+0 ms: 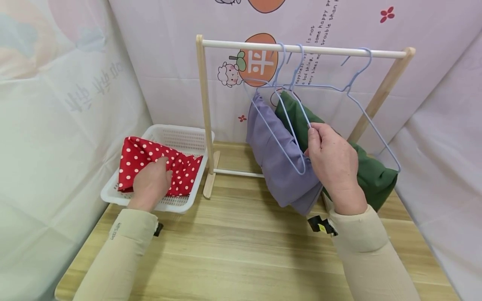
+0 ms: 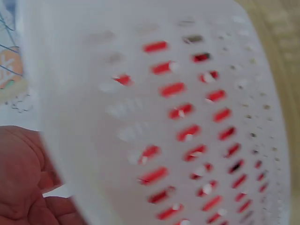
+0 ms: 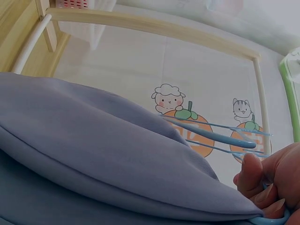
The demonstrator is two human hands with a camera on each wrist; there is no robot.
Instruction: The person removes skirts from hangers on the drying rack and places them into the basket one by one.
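Red cloth with white dots [image 1: 186, 167] is laid in a white basket [image 1: 180, 138]; it is touched by the left hand [image 1: 152, 182]. Fingers bent; whether cloth is pinched between them cannot be told. At right, one side of a blue hanger [image 1: 301, 108] is pinched between thumb and curled fingers of the right hand [image 1: 334, 161]. From it a lavender cloth [image 1: 280, 179] is hung; green cloth [image 1: 374, 179] is hung behind, on the same rack [image 1: 241, 45].
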